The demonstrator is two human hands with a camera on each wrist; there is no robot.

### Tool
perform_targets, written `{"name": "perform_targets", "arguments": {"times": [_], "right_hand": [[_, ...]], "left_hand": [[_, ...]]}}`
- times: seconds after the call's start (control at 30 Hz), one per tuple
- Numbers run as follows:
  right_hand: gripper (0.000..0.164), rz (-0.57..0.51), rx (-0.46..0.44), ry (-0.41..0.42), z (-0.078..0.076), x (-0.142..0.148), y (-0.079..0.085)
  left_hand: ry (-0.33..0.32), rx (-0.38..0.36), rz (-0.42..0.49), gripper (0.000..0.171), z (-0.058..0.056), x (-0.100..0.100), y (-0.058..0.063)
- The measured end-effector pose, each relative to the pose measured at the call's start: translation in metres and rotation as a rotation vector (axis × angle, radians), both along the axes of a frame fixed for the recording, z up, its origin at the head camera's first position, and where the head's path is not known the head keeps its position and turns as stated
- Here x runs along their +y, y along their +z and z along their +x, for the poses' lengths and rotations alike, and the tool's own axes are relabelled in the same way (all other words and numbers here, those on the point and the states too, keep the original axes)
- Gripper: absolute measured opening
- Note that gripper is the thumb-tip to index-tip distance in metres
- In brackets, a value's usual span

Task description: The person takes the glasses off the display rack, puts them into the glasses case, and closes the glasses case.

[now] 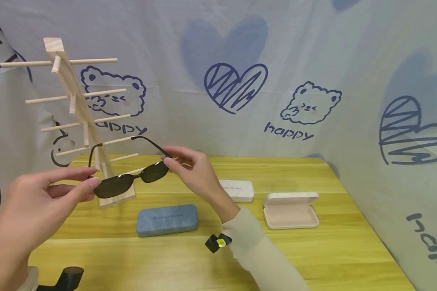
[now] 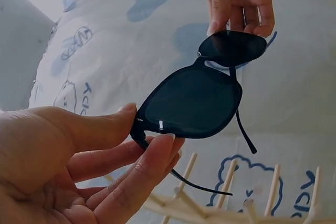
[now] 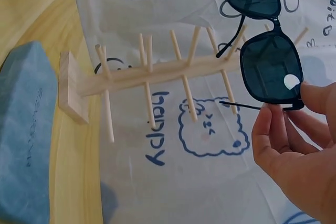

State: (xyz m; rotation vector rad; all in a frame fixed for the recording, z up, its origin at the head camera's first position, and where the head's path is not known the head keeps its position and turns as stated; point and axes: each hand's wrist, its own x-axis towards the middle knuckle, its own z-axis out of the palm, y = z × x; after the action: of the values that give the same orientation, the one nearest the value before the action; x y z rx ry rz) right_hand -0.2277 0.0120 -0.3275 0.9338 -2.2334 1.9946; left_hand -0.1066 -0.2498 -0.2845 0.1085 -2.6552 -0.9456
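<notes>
A pair of dark sunglasses (image 1: pixel 118 186) hangs in the air between both hands, its arms unfolded and pointing away toward a wooden peg rack (image 1: pixel 73 87). My left hand (image 1: pixel 45 202) pinches one end of the frame at the hinge between thumb and fingers. At the other hinge my right hand (image 1: pixel 194 169) pinches the frame likewise. Up close in the left wrist view, the dark lens (image 2: pixel 191 103) lies just past the left thumb. In the right wrist view the rack's pegs (image 3: pixel 186 98) show behind the sunglasses; whether they touch is unclear.
On the yellow wooden table (image 1: pixel 189 262) lies a closed blue glasses case (image 1: pixel 167 220). A closed white case (image 1: pixel 238 190) is partly behind the right forearm, and an open white case (image 1: pixel 291 214) stands to its right. Printed cloth (image 1: pixel 233 133) hangs behind the table and at its sides.
</notes>
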Motion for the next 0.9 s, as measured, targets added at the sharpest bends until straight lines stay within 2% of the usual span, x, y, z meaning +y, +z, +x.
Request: {"name": "perform_targets", "arguments": {"times": [0.23, 0.53, 0.73, 0.9], "right_hand": [[0.038, 0.03, -0.028, -0.004, 0.008, 0.031, -0.011], [0.04, 0.005, -0.061, -0.056, 0.012, 0.068, -0.029], [0.043, 0.026, -0.074, -0.105, 0.01, 0.089, -0.042], [0.046, 0.038, -0.099, -0.134, 0.01, 0.101, -0.047]], "left_hand": [[-0.129, -0.037, 0.031, 0.036, -0.006, 0.015, -0.006], [-0.272, -0.095, 0.098, 0.036, -0.026, 0.046, -0.021], [-0.368, -0.114, 0.157, 0.047, -0.04, 0.065, -0.037], [-0.378, -0.139, 0.166, 0.062, -0.048, 0.076, -0.047]]}}
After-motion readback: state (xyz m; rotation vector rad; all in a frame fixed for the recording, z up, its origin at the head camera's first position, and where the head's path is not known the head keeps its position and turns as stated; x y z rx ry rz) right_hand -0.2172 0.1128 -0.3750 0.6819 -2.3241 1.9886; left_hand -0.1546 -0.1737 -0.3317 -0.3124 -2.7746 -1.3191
